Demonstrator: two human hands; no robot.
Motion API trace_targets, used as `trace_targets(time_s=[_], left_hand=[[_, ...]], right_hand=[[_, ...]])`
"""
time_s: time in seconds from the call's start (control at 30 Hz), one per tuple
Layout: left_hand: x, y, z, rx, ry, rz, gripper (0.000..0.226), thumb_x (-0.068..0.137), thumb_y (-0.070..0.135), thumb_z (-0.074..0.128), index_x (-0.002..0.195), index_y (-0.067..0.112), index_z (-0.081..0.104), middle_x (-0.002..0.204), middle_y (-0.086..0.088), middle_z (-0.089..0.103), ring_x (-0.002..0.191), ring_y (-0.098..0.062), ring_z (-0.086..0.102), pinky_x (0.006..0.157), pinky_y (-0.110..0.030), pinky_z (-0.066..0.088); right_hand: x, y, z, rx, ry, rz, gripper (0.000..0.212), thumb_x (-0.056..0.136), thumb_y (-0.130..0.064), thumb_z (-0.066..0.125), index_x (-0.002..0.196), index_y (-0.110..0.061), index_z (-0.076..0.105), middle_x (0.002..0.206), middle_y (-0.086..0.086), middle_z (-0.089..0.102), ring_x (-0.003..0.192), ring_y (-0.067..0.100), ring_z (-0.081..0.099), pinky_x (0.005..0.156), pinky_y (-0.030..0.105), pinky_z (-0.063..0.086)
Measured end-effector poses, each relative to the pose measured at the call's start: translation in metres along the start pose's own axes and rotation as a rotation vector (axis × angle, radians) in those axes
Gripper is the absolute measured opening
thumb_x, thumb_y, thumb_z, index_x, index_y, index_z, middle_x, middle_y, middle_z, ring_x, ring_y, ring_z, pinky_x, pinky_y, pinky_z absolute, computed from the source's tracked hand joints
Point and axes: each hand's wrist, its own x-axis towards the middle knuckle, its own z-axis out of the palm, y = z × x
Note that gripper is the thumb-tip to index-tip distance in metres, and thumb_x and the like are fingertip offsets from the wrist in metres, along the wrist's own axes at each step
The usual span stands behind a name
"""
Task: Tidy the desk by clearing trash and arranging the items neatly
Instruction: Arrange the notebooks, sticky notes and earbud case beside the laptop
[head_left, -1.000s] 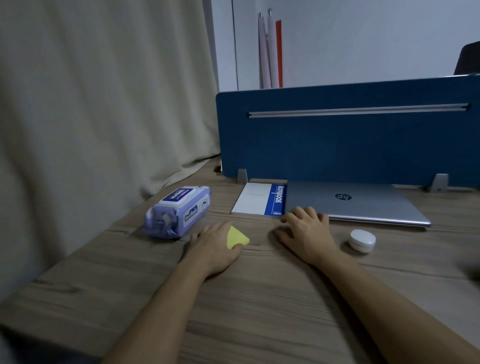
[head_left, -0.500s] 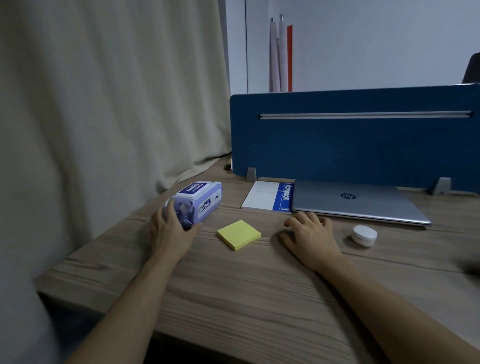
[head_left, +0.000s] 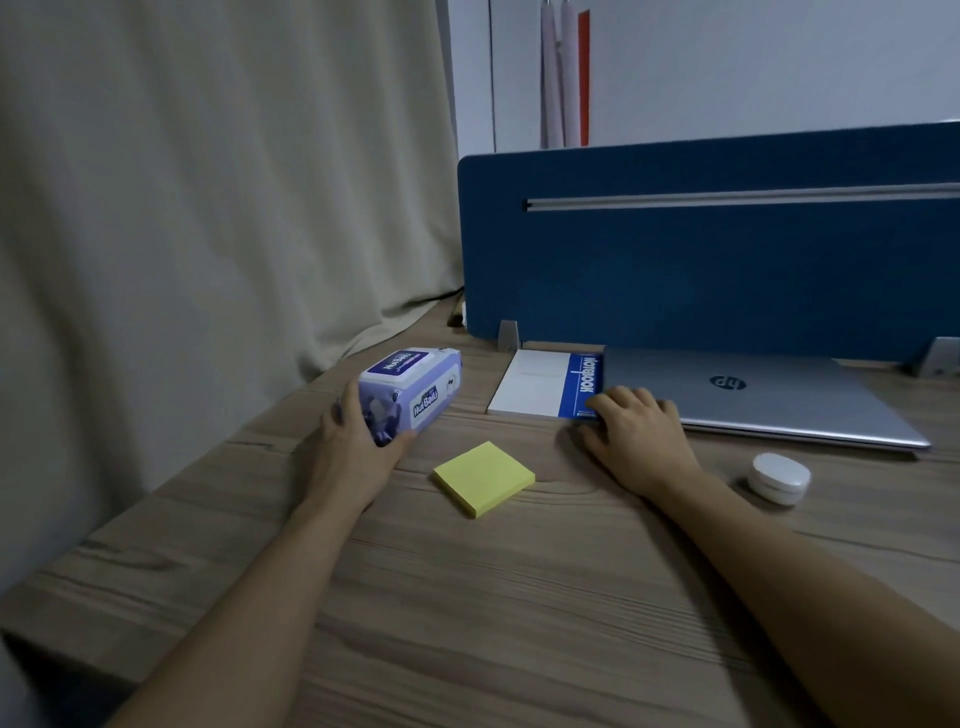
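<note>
My left hand (head_left: 353, 452) grips the near end of a purple pack of wet wipes (head_left: 415, 392) on the left of the wooden desk (head_left: 519, 597). A yellow pad of sticky notes (head_left: 484, 478) lies flat between my hands. My right hand (head_left: 636, 439) rests palm down on the desk, fingertips touching the front edge of a white and blue notebook (head_left: 540, 382) and the corner of a closed silver laptop (head_left: 753, 395). A small white round case (head_left: 779, 477) sits to the right of that hand.
A blue divider panel (head_left: 701, 249) stands upright along the back of the desk, just behind the laptop and notebook. A beige curtain (head_left: 208, 208) hangs along the left edge. The desk's near-left corner drops off at the lower left.
My left hand let go of the sticky notes, moved left and took hold of the wipes pack, shifting it slightly away. My right hand slid forward to the notebook's edge.
</note>
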Motion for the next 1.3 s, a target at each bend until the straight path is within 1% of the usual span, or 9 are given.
trace_targets(time_s=[0.13, 0.23, 0.33, 0.7, 0.83, 1.03, 1.17, 1.23, 1.3], left_hand=[[0.016, 0.010, 0.019, 0.084, -0.063, 0.075, 0.092, 0.083, 0.058, 0.064, 0.153, 0.030, 0.011, 0.150, -0.018, 0.031, 0.121, -0.034, 0.052, 0.079, -0.036, 0.043], [0.031, 0.023, 0.041, 0.133, -0.129, 0.087, 0.098, 0.079, 0.069, 0.059, 0.153, 0.037, 0.004, 0.145, -0.019, 0.031, 0.117, -0.037, 0.053, 0.087, -0.043, 0.048], [0.045, 0.034, 0.062, 0.135, -0.166, 0.108, 0.100, 0.077, 0.075, 0.054, 0.153, 0.041, -0.001, 0.149, -0.018, 0.027, 0.125, -0.037, 0.045, 0.094, -0.047, 0.044], [0.096, 0.052, 0.114, 0.008, -0.203, 0.134, 0.085, 0.089, 0.059, 0.055, 0.153, 0.045, 0.002, 0.151, -0.022, 0.028, 0.133, -0.039, 0.037, 0.102, -0.047, 0.037], [0.094, 0.047, 0.111, -0.051, -0.218, 0.150, 0.077, 0.092, 0.056, 0.053, 0.153, 0.045, 0.007, 0.152, -0.018, 0.031, 0.132, -0.035, 0.042, 0.102, -0.046, 0.039], [0.066, 0.040, 0.083, -0.196, -0.218, 0.105, 0.061, 0.094, 0.047, 0.055, 0.149, 0.030, 0.035, 0.147, -0.008, 0.043, 0.127, -0.028, 0.052, 0.104, -0.042, 0.042], [0.032, 0.041, 0.059, -0.353, -0.272, 0.043, 0.034, 0.096, 0.041, 0.057, 0.126, 0.025, 0.057, 0.114, 0.004, 0.064, 0.108, -0.015, 0.060, 0.078, -0.015, 0.042], [0.010, 0.043, 0.046, -0.389, -0.346, 0.046, 0.026, 0.095, 0.039, 0.058, 0.119, 0.028, 0.061, 0.117, 0.002, 0.066, 0.100, -0.007, 0.059, 0.072, -0.005, 0.038], [-0.011, 0.044, 0.032, -0.377, -0.438, 0.069, 0.025, 0.091, 0.046, 0.062, 0.115, 0.036, 0.060, 0.118, 0.005, 0.066, 0.098, 0.001, 0.060, 0.075, -0.005, 0.040]], right_hand=[[0.012, 0.001, 0.006, 0.003, 0.001, -0.020, 0.045, 0.095, -0.055, 0.043, 0.128, -0.027, 0.054, 0.132, -0.001, 0.057, 0.120, 0.022, 0.048, 0.098, 0.043, 0.036], [0.022, 0.000, 0.013, -0.003, 0.018, -0.039, 0.044, 0.095, -0.054, 0.042, 0.127, -0.026, 0.055, 0.130, -0.002, 0.058, 0.119, 0.022, 0.049, 0.098, 0.043, 0.035], [0.033, -0.001, 0.020, 0.000, 0.033, -0.054, 0.042, 0.095, -0.051, 0.042, 0.126, -0.026, 0.056, 0.127, -0.002, 0.059, 0.117, 0.022, 0.049, 0.096, 0.042, 0.035], [0.058, 0.003, 0.040, 0.023, 0.091, -0.078, 0.040, 0.094, -0.048, 0.041, 0.119, -0.025, 0.061, 0.118, -0.003, 0.064, 0.111, 0.022, 0.052, 0.093, 0.045, 0.031], [0.055, 0.002, 0.036, 0.033, 0.070, -0.071, 0.038, 0.095, -0.046, 0.040, 0.120, -0.025, 0.060, 0.120, -0.004, 0.063, 0.113, 0.021, 0.051, 0.096, 0.045, 0.030], [0.030, 0.001, 0.018, 0.075, 0.002, -0.099, 0.040, 0.098, -0.047, 0.040, 0.128, -0.027, 0.056, 0.126, -0.005, 0.060, 0.119, 0.020, 0.048, 0.100, 0.043, 0.031], [0.008, 0.000, 0.004, 0.110, -0.041, -0.098, 0.038, 0.098, -0.046, 0.040, 0.126, -0.026, 0.055, 0.126, -0.004, 0.059, 0.117, 0.021, 0.048, 0.096, 0.040, 0.033], [-0.005, -0.001, -0.002, 0.120, -0.065, -0.091, 0.038, 0.098, -0.046, 0.040, 0.127, -0.026, 0.055, 0.126, -0.003, 0.059, 0.117, 0.021, 0.048, 0.096, 0.040, 0.034], [-0.017, -0.003, -0.009, 0.130, -0.082, -0.086, 0.040, 0.099, -0.047, 0.040, 0.130, -0.026, 0.054, 0.129, -0.003, 0.058, 0.119, 0.020, 0.047, 0.098, 0.040, 0.035]])
